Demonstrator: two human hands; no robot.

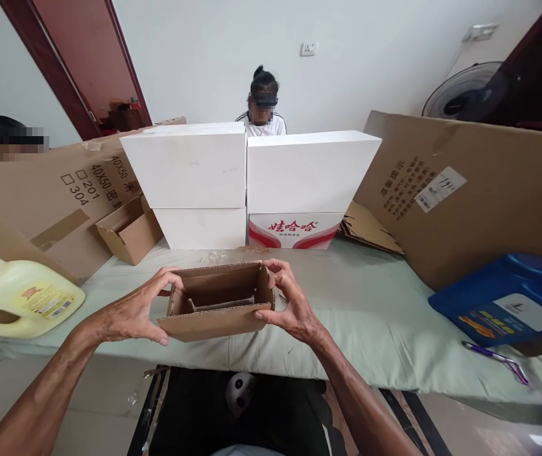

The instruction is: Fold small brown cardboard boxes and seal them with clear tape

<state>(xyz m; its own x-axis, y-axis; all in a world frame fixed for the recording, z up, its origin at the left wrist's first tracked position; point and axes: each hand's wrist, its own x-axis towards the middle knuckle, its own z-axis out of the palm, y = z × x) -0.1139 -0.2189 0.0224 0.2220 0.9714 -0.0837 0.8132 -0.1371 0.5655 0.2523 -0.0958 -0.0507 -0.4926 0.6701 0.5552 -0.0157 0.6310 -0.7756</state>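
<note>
A small open-topped brown cardboard box is between my hands at the front of the cloth-covered table. My left hand grips its left end, the fingertips on the upper rim and the thumb by the lower front corner. At the right end, my right hand pinches the box, with the thumb on the front edge and the fingers on the back corner. The box's flaps stand up, and a loose-looking cardboard edge shows inside. Its bottom is hidden.
White boxes stand stacked behind, with a person beyond them. A smaller cardboard box leans at left. A yellow jug, blue jug and purple-handled tool flank the table. Large cardboard sheets wall both sides.
</note>
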